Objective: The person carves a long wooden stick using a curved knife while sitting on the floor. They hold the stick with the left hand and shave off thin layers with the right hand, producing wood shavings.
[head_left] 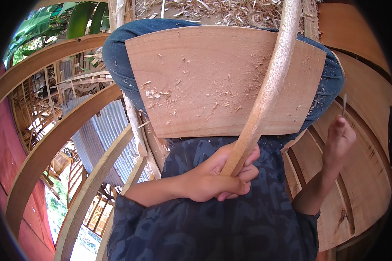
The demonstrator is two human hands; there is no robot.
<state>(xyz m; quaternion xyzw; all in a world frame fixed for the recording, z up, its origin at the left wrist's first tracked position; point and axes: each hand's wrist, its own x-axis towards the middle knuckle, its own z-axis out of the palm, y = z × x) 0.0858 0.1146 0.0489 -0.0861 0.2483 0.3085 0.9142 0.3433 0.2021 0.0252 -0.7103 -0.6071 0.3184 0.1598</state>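
My left hand [213,176] is closed around the lower end of a long, slightly curved wooden stick [265,100], in front of my belly. The stick slants up and to the right, over a flat wooden board [196,82] resting across my lap. Fine dust and small shavings lie on the board. Off to the right, apart from stick and board, my right hand [339,138] is raised with its fingers closed on a thin metal blade [345,104]. Only a narrow edge of the blade shows; its handle, if any, is hidden in the fingers.
Curly wood shavings [231,11] are heaped beyond my knees. Curved wooden ribs [39,161] rise on the left, with corrugated metal sheet [106,135] below them. Overlapping wooden planks [357,191] form a curved wall close on my right.
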